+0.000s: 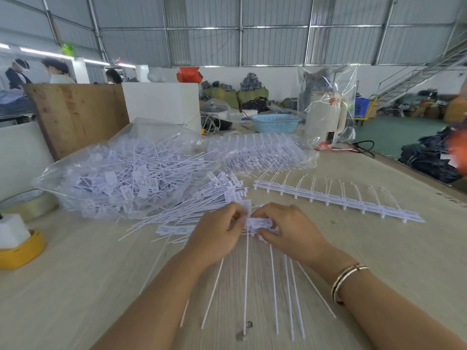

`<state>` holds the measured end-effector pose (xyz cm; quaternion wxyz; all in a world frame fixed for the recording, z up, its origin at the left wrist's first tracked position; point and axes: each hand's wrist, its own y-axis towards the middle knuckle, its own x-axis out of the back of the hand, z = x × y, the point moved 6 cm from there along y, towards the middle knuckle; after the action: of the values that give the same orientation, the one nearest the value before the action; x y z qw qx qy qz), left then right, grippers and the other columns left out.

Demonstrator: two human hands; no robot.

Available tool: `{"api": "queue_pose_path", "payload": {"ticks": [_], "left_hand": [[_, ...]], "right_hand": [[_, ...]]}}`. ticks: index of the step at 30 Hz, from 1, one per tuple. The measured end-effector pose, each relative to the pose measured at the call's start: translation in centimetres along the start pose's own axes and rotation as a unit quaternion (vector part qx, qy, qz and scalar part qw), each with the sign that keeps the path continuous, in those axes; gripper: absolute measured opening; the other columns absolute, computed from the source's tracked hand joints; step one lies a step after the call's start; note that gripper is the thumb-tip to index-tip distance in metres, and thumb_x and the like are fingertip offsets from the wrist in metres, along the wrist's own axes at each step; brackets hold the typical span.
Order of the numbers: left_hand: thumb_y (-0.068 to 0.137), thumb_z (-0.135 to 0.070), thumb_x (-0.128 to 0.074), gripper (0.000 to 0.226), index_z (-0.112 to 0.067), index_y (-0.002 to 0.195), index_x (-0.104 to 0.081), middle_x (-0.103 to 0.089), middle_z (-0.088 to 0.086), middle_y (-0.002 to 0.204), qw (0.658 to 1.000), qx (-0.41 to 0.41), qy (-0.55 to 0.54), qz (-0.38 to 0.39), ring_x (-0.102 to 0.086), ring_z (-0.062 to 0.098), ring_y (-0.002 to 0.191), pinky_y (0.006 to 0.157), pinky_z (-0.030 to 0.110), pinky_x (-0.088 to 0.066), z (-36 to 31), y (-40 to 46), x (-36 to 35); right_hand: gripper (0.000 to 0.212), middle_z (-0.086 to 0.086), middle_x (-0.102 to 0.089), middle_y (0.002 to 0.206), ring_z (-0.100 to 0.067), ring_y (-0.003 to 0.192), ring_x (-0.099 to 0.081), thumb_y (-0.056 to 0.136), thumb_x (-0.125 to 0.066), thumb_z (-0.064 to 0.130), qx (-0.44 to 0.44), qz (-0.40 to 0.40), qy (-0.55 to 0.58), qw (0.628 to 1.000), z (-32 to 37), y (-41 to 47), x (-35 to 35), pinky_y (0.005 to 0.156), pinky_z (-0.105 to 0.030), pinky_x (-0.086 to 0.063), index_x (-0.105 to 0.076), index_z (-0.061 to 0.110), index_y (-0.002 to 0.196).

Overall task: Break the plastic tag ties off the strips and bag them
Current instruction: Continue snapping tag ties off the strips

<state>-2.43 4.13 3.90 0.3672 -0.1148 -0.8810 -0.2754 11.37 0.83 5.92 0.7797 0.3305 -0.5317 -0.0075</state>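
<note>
pinching a short strip (pixel 260 223) of ties at near centre, left hand (pixel 217 236) and right hand (pixel 290 232) sit close together; light, brittle plastic, best gripped at the tag heads, not the whippy tails.

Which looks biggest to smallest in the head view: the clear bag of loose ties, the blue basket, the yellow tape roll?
1. clear bag of loose ties, by far the largest.
2. and 3. blue basket and yellow tape roll look alike in size; the basket sits farther off, so it may really be bigger.
</note>
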Motion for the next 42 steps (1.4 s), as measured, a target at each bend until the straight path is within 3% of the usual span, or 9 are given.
{"api": "queue_pose_path", "payload": {"ticks": [2, 5, 16, 22, 26, 34, 38, 42], "left_hand": [[0.093, -0.035, -0.051, 0.013, -0.027, 0.088, -0.061, -0.058, -0.010, 0.068, 0.999, 0.005, 0.034, 0.008, -0.054, 0.005, 0.065, 0.061, 0.026, -0.038, 0.5, 0.0, -0.1], [0.090, -0.039, -0.055, 0.016, -0.028, 0.081, -0.061, -0.052, -0.009, 0.062, 1.000, 0.008, 0.013, 0.026, -0.046, 0.003, 0.058, 0.057, 0.025, -0.034, 0.8, -0.1, -0.5], [0.090, -0.032, -0.059, 0.006, -0.027, 0.089, -0.063, -0.061, -0.005, 0.076, 0.998, -0.043, -0.019, 0.030, -0.053, 0.008, 0.071, 0.064, 0.029, -0.040, 0.3, 0.0, -0.2], [0.089, -0.029, -0.061, 0.002, -0.029, 0.089, -0.059, -0.062, -0.006, 0.078, 0.997, -0.074, -0.001, 0.025, -0.055, 0.011, 0.071, 0.066, 0.032, -0.043, -0.3, -0.2, -0.2], [0.090, -0.030, -0.059, 0.005, -0.027, 0.093, -0.060, -0.062, -0.004, 0.079, 0.997, -0.073, -0.008, 0.024, -0.056, 0.014, 0.072, 0.067, 0.036, -0.044, -0.6, -0.3, -0.2], [0.090, -0.021, -0.060, 0.004, -0.025, 0.092, -0.061, -0.060, -0.011, 0.079, 0.998, -0.058, -0.037, 0.011, -0.051, -0.002, 0.069, 0.060, 0.012, -0.034, -1.4, 0.0, 0.2], [0.091, -0.018, -0.059, 0.011, -0.028, 0.087, -0.058, -0.059, -0.010, 0.076, 0.996, -0.048, -0.067, 0.032, -0.048, -0.001, 0.064, 0.058, 0.013, -0.033, -1.6, -0.3, 0.2], [0.091, -0.016, -0.058, 0.013, -0.028, 0.085, -0.059, -0.055, -0.022, 0.065, 0.994, -0.022, -0.098, 0.032, -0.045, -0.003, 0.057, 0.055, 0.009, -0.033, -1.2, -0.5, 0.6]], "right_hand": [[0.024, 0.005, -0.066, 0.095, -0.016, 0.081, -0.062, 0.080, -0.067, 0.026, -0.004, -0.005, -0.007, 1.000, -0.3, 0.0, 0.0, 0.077, -0.032, -0.040, -0.064, 0.020, 0.103], [0.022, 0.003, -0.065, 0.089, -0.020, 0.072, -0.061, 0.078, -0.069, 0.030, -0.013, -0.007, -0.022, 1.000, -0.4, -0.1, -0.1, 0.072, -0.032, -0.041, -0.063, 0.018, 0.096], [0.025, 0.012, -0.061, 0.098, -0.008, 0.093, -0.057, 0.090, -0.050, 0.044, 0.008, 0.024, -0.076, 0.997, -0.5, -0.2, -0.3, 0.079, -0.027, -0.025, -0.061, 0.031, 0.108], [0.026, 0.013, -0.064, 0.094, -0.004, 0.088, -0.055, 0.097, -0.037, 0.041, 0.000, 0.049, -0.077, 0.996, -0.9, -0.3, -0.6, 0.078, -0.027, -0.022, -0.061, 0.032, 0.099], [0.021, 0.012, -0.066, 0.088, -0.004, 0.081, -0.055, 0.095, -0.044, 0.039, -0.003, 0.037, -0.051, 0.998, -0.9, -0.3, -0.3, 0.077, -0.027, -0.021, -0.063, 0.030, 0.095], [0.022, 0.011, -0.065, 0.083, -0.005, 0.072, -0.052, 0.099, -0.038, 0.027, -0.013, 0.037, -0.034, 0.999, -1.1, -0.1, -0.5, 0.075, -0.029, -0.021, -0.060, 0.029, 0.099], [0.023, 0.012, -0.063, 0.080, 0.004, 0.068, -0.045, 0.098, -0.040, 0.020, 0.005, 0.063, -0.003, 0.998, -1.2, -0.3, -0.6, 0.076, -0.030, -0.020, -0.061, 0.029, 0.100], [0.040, 0.019, -0.061, 0.090, 0.013, 0.075, -0.043, 0.091, -0.045, 0.002, -0.001, 0.063, 0.034, 0.997, -2.4, -0.6, 0.5, 0.072, -0.031, -0.016, -0.066, 0.034, 0.101]]}}
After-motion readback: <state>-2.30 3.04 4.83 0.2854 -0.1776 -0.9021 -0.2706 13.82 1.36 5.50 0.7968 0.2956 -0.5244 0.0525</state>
